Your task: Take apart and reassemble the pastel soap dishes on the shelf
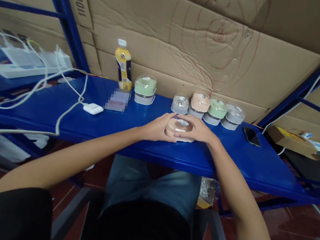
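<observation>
A small round peach-coloured container with a clear lid (pixel 179 129) sits on the blue shelf (pixel 56 115) in front of me. My left hand (pixel 156 127) wraps its left side and my right hand (pixel 199 129) wraps its right side, fingers curled round it. Behind it stands a row of similar round containers: grey (pixel 180 104), peach (pixel 199 104), green (pixel 216 111) and another grey (pixel 233 116). One more green container (pixel 144 89) stands apart further left.
A yellow bottle (pixel 123 67) stands at the back against the cardboard wall. A white charger case (pixel 93 108) with cable lies at left, a white power strip (pixel 27 61) beyond it. A black phone (pixel 251 136) and a cardboard box (pixel 290 140) lie at right.
</observation>
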`<state>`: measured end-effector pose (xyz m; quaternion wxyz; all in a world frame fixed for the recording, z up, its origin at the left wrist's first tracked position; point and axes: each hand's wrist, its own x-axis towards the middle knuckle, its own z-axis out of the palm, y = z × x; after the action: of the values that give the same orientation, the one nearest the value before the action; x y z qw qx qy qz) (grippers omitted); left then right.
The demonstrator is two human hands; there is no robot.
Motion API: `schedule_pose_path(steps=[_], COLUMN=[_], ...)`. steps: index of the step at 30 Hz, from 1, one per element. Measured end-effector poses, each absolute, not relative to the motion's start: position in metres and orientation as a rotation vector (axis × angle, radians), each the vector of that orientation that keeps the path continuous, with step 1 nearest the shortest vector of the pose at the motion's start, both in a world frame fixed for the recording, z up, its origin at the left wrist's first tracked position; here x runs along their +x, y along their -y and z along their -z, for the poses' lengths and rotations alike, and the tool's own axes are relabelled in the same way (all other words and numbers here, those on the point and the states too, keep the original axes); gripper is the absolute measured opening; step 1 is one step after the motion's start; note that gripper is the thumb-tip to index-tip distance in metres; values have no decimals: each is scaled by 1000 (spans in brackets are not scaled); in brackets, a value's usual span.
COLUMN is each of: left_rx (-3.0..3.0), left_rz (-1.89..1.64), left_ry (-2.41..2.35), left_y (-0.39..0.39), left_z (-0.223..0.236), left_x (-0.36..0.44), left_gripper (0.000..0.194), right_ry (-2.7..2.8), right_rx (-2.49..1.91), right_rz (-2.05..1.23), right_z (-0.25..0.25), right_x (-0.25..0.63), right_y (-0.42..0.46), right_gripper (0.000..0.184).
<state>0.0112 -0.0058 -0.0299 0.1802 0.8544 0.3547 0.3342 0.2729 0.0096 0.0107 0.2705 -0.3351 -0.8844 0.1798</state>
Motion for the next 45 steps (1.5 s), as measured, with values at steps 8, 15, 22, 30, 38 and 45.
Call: schedule_pose_path(steps=[8,15,22,30,38,45], left_rx=[2451,2436,2470,2514,2361,2421], left_rz=[-936,-939,-885,-420,-223,-379], left_ry=[-951,-1001,-1201,-2232,-2344,-2228], left_y=[10,10,19,88,18,-35], left_z=[24,22,18,-3,-22,-21], left_x=[6,8,3,6,27,25], left_gripper=[107,110,105,105,66,61], right_ry=[2475,2501,2466,2307,2274,2316], right_rx=[-878,-832,-899,-1216,-1310,-1329], right_rz=[-403,-341,-311,-12,-54,-102], right_z=[-12,-13,-8,-2,-1,-1], right_x=[273,270,268,249,256,258], right_y=[-7,-7,-8,1,-3,-4], right_gripper=[90,87,96,68,53,52])
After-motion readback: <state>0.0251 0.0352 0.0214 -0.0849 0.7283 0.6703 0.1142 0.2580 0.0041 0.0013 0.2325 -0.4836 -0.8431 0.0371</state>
